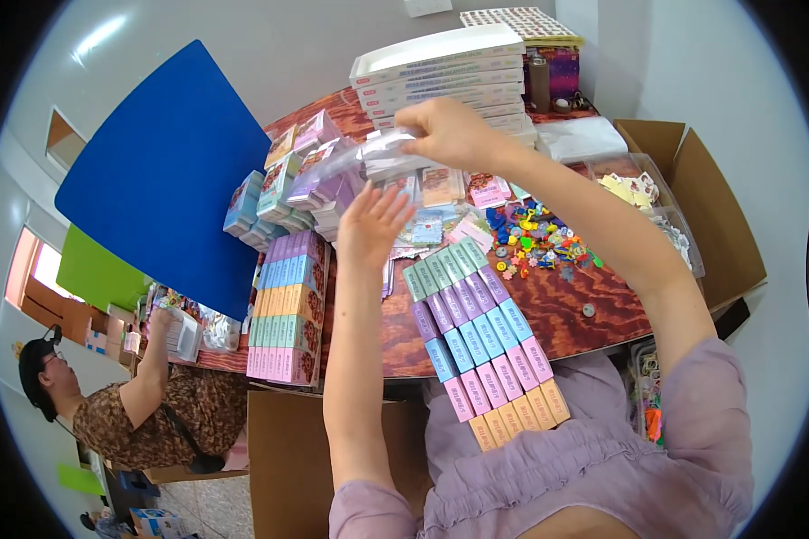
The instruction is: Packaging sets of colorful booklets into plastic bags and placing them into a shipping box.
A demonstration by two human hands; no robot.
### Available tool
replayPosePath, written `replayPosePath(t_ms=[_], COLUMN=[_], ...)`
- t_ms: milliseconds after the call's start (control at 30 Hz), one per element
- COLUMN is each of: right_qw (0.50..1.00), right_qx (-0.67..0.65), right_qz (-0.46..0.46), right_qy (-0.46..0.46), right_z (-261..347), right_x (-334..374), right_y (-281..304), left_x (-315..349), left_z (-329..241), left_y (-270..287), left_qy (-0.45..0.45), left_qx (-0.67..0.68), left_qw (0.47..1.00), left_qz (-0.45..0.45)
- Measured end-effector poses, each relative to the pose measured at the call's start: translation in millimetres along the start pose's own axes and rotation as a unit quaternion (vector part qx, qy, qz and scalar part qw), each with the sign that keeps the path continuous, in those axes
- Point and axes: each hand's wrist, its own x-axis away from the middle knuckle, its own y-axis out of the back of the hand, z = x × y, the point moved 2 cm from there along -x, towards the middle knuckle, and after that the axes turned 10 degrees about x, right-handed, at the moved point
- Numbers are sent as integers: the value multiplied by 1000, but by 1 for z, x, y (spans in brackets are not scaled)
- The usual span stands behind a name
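Note:
My right hand [447,135] is raised over the far part of the table, its fingers pinched on a clear plastic bag [368,153] that is smeared by motion. Just below the bag, my left hand [375,220] is held up with its fingers spread, holding nothing. Between my forearms, several rows of small pastel boxes [487,346] in green, purple, blue, pink and orange lean from the table edge onto my lap. Stacks of small card packs [283,184] stand to the left of my left hand. Flat printed pieces [427,225] lie beyond the box rows.
A second block of pastel boxes [283,310] stands at left, beside a blue divider panel [166,180]. Colourful small plastic charms [535,238] lie scattered at right. White flat boxes [440,67] are stacked at the back. A cardboard box [715,216] stands right; a co-worker [153,404] works far left.

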Motion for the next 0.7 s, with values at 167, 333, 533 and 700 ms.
replayPosePath(t_ms=[167,333,533,700], right_qw=[994,991,999,995], right_qx=[-9,1,8,-71], right_qz=[98,99,16,45], right_qy=[43,94,46,47], right_z=[15,30,13,-1], right_x=[2,10,10,4], right_y=[-14,-16,-8,-5], left_x=[-1,-34,-26,-3], left_z=[0,-14,-10,-12], left_y=[-31,-9,16,-31], left_qy=[30,-54,-89,-449], left_qx=[26,-75,-149,-393], left_qw=[999,991,982,792], left_qz=[-2,-94,-75,-131])
